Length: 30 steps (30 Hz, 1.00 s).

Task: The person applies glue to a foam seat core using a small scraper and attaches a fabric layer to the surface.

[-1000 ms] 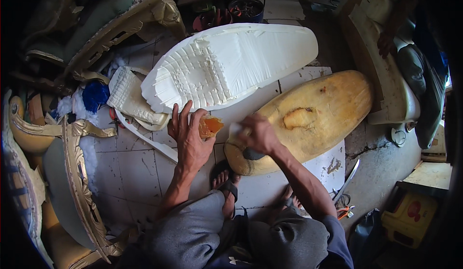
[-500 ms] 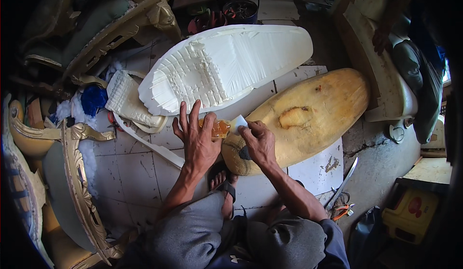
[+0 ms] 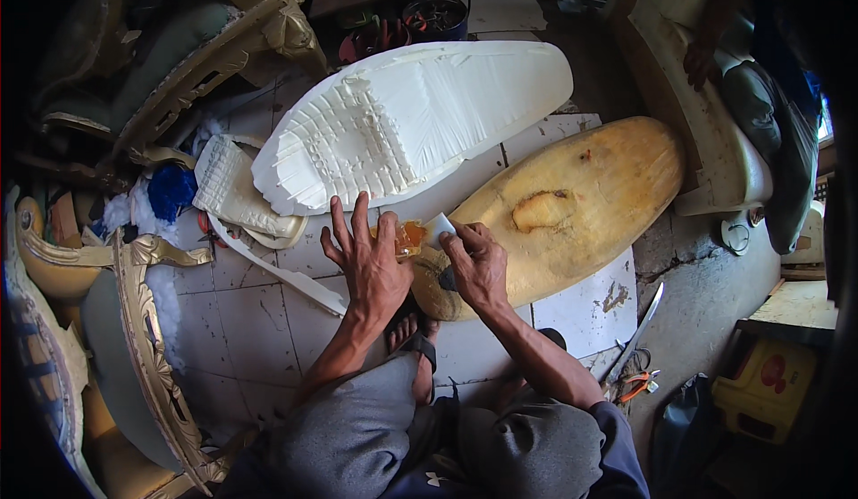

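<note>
My left hand [image 3: 371, 266] holds an amber, glossy-looking object [image 3: 409, 236] between its bent index finger and hidden thumb. Its other fingers stretch up and apart. The object's full shape is covered. My right hand [image 3: 478, 266] pinches a small flat white piece [image 3: 438, 226], whose end meets the amber object. Both hands are over the near end of a long yellowish foam seat pad [image 3: 585, 195], which has a worn hollow and a dark patch near my right hand. Beyond lies a long seat [image 3: 465, 88] wrapped in white material, its underside up with gathered, pleated edges.
Gilded carved chair frames [image 3: 147, 338] stand at the left. A white padded piece [image 3: 232, 186] and a white strip [image 3: 286, 271] lie on the tiles. A blade [image 3: 639, 334] and orange-handled pliers [image 3: 637, 383] lie at right. Another person's hand [image 3: 702, 63] rests by a pale sofa frame [image 3: 670, 79].
The view has shifted slightly, so the seats sit a little higher in the picture. Both hands keep their grips, and the white piece stays against the amber object.
</note>
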### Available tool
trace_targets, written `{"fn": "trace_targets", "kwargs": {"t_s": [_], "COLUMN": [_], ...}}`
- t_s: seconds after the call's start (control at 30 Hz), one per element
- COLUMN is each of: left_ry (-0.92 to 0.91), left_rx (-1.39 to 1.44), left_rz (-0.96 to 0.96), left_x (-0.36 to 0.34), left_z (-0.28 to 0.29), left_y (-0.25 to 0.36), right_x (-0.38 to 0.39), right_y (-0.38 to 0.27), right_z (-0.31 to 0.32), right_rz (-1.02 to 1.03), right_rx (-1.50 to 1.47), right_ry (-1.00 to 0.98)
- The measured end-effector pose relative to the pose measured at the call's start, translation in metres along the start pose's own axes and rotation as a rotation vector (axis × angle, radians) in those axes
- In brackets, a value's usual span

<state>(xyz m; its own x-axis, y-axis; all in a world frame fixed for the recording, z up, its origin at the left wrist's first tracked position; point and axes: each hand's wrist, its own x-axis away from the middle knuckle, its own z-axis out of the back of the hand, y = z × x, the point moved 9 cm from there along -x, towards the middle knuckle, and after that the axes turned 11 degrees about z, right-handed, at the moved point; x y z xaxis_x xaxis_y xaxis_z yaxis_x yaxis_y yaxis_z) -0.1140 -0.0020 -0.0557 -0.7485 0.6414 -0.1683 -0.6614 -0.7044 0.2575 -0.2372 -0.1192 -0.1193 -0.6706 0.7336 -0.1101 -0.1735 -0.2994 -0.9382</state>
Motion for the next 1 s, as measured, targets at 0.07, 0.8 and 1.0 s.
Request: {"fn": "trace_targets", "kwargs": {"t_s": [0.07,0.8,1.0], "left_ry": [-0.004,0.033,0.024], "left_rx": [-0.027,0.100,0.145], "left_rz": [0.007,0.218,0.185], "left_x": [0.000,0.005,0.002], "left_z": [-0.004,-0.017,-0.012], "left_y": [-0.005,-0.103,-0.102], "right_x": [0.002,-0.010,-0.001], "right_y": [-0.008,0.004,-0.019], "right_z": [0.001,-0.093,-0.065], "right_rz": [0.025,0.723,0.800], "right_rx": [-0.008,0.479,0.494], "right_ry": [-0.002,-0.736,-0.772]}}
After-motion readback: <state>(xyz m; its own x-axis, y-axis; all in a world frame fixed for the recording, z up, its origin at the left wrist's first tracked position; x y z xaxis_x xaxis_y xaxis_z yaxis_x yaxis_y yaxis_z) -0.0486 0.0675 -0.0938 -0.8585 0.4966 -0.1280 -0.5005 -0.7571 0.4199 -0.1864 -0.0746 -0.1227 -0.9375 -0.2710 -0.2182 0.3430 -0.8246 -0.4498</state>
